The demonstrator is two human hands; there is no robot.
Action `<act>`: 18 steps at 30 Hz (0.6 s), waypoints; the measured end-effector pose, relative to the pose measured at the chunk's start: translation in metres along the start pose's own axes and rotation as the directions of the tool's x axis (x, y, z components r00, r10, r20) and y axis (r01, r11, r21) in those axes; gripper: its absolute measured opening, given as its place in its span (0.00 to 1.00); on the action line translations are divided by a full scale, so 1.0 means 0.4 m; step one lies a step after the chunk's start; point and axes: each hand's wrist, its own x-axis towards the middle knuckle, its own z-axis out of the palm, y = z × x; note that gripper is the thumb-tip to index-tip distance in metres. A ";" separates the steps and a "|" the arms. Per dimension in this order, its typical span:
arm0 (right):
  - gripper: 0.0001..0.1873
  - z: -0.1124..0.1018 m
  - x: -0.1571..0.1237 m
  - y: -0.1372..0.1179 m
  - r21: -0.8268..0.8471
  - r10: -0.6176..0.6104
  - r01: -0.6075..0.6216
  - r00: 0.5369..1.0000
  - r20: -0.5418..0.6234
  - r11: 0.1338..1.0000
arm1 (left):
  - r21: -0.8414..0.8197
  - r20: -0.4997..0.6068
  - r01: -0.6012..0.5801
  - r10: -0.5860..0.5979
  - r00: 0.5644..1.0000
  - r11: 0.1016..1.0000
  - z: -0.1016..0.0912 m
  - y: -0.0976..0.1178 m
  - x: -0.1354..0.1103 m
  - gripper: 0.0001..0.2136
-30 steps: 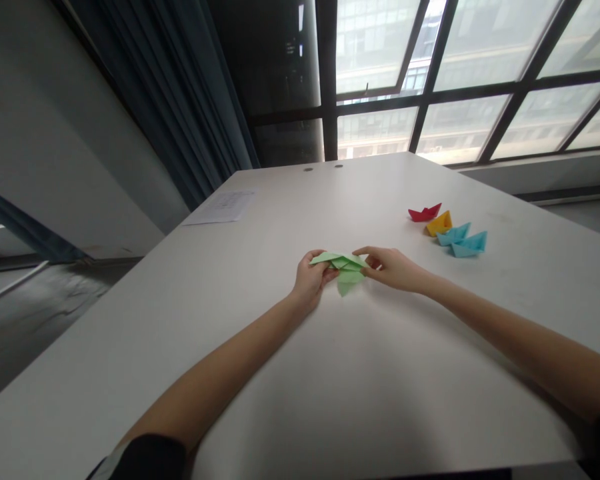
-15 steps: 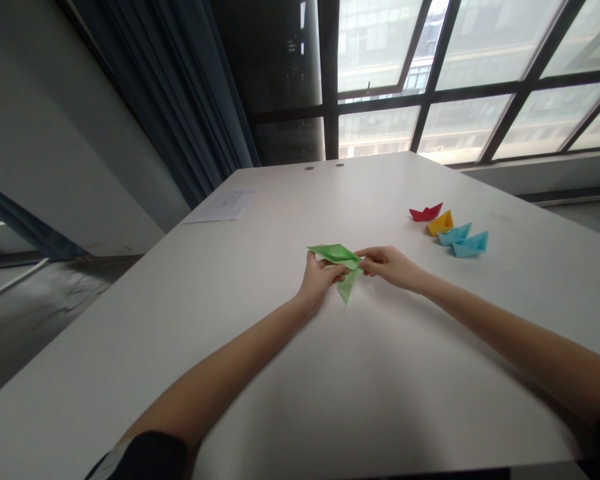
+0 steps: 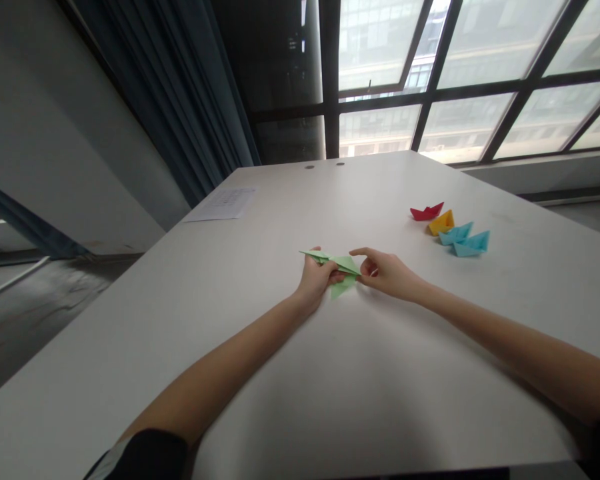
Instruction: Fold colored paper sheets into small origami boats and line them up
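Observation:
A piece of folded green paper [image 3: 345, 264] is held over the middle of the white table, with pointed ends and a flap hanging below. My left hand [image 3: 314, 281] is closed on its left part, the thumb lying on top and the fingers behind and below. At the paper's right tip is my right hand [image 3: 387, 273], its index finger raised apart from the thumb. The thumb is at the tip, and whether it presses on the paper I cannot tell. The other fingers of that hand are curled.
To the right stand folded paper boats: a red boat [image 3: 427, 213], a yellow boat [image 3: 441, 223] and two light blue boats [image 3: 472, 245]. A printed sheet [image 3: 223, 204] lies by the left edge of the white table [image 3: 300, 373]. Beyond are a blue curtain and windows.
The green paper has tilted and flattened in my left hand, its hanging flap swinging left. My right hand's index finger has lifted away from its thumb.

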 end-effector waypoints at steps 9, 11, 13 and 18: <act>0.23 -0.010 -0.004 -0.013 -0.053 -0.054 0.053 0.998 -0.027 0.997 | 0.058 0.058 -0.081 0.078 0.995 0.995 0.004 0.008 0.001 0.35; 0.22 -0.012 -0.004 -0.017 -0.048 -0.057 0.055 0.997 -0.051 0.997 | 0.097 0.067 -0.125 0.118 0.991 0.987 0.004 0.009 -0.002 0.37; 0.20 -0.013 -0.003 -0.018 -0.065 -0.052 0.049 0.997 -0.054 0.997 | 0.135 0.087 -0.156 0.145 0.986 0.979 0.004 0.010 -0.008 0.37; 0.16 -0.014 0.001 -0.016 -0.156 -0.036 0.035 0.999 -0.004 0.987 | 0.169 0.176 -0.169 0.139 0.975 0.971 0.002 0.000 -0.014 0.37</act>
